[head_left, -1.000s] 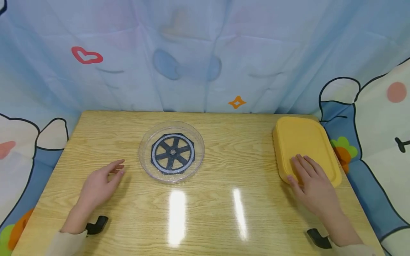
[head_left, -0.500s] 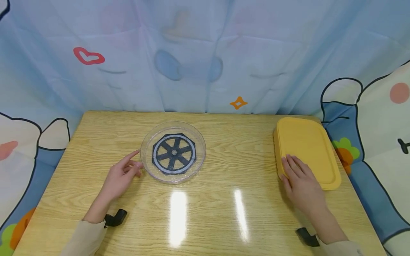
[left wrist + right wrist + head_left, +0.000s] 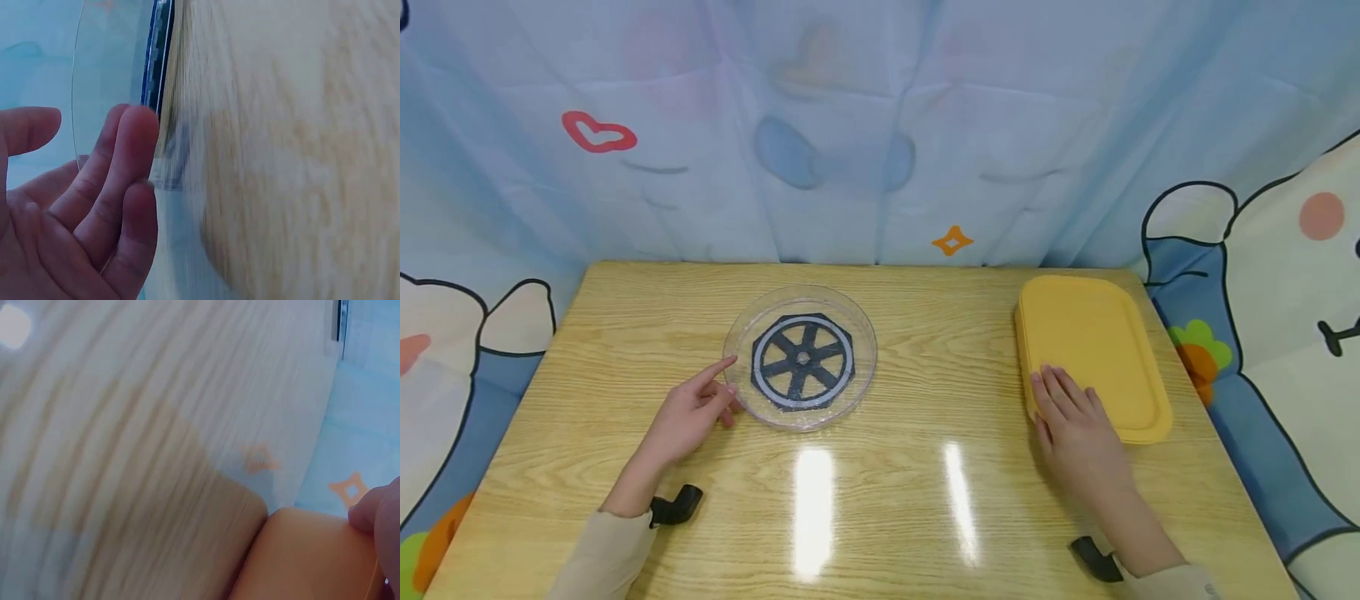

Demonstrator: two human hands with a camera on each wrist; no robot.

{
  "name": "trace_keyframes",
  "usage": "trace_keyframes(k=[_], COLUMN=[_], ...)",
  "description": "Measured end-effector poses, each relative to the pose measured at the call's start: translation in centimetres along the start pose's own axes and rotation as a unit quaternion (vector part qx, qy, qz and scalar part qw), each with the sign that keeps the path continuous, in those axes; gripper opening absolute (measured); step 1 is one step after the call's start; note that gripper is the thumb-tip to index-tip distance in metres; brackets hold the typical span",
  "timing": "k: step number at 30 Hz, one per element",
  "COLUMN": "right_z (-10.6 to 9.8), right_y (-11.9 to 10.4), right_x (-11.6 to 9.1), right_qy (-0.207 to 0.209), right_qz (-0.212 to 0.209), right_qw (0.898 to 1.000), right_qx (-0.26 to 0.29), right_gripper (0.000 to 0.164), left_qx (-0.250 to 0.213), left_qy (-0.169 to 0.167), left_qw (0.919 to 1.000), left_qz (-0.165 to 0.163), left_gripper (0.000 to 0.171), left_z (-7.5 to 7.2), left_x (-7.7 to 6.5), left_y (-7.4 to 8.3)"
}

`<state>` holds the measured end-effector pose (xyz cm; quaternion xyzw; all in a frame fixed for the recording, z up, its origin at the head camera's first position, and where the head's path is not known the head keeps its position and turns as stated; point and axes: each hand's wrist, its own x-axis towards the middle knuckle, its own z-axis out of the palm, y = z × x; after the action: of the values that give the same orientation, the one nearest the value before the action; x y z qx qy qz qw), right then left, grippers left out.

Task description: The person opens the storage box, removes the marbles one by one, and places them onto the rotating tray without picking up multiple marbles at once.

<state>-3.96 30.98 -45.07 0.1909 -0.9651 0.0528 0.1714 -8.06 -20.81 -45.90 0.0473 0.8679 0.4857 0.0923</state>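
A clear round dish (image 3: 867, 367) lies on the table, with a black six-spoked wheel shape (image 3: 803, 358) showing at its middle. At the dish's left rim is my left hand (image 3: 688, 412), index finger reaching over the edge and the other fingers loosely bent beside it. In the left wrist view, the fingers (image 3: 134, 144) are close against the dish (image 3: 112, 50), the thumb apart from them. My right hand (image 3: 1086, 442) rests with straight fingers on the lid of a yellow rounded box (image 3: 1097, 333). Its thumb lies along the box's near left side.
The wood-grain table (image 3: 925, 400) stretches between the dish and the box, with two bright reflections near its front. A blue printed curtain (image 3: 850, 150) hangs at the back and both sides. Black wrist camera mounts (image 3: 676, 506) stick out from both wrists.
My left hand has moved right and reached the dish's rim. With my right hand on its lid, the yellow box has slid a little left. The dish has stayed in place.
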Motion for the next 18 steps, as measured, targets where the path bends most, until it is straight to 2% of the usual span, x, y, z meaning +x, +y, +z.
trace_keyframes(k=[6, 10, 14, 18], right_z=[0.2, 0.4, 0.7, 0.9], right_y=[-1.7, -2.6, -3.6, -4.7], right_x=[0.6, 0.8, 1.1, 1.6], right_qy=[0.013, 0.025, 0.028, 0.019], right_qz=[-0.032, -0.040, -0.045, -0.044], right_qw=[0.999, 0.999, 0.999, 0.999], right_qx=[-0.020, -0.015, -0.007, 0.005], right_gripper=[0.061, 0.045, 0.061, 0.048], left_qx=[-0.028, -0.062, -0.073, -0.068], left_qy=[-0.031, -0.042, -0.043, -0.042], left_qw=[0.9990, 0.9970, 0.9960, 0.9966], left_qz=[-0.016, -0.021, -0.027, -0.019], left_gripper=[0.058, 0.062, 0.065, 0.068], left_z=[0.1, 0.3, 0.5, 0.7], left_x=[0.2, 0.3, 0.4, 0.7], left_y=[-0.1, 0.1, 0.3, 0.3])
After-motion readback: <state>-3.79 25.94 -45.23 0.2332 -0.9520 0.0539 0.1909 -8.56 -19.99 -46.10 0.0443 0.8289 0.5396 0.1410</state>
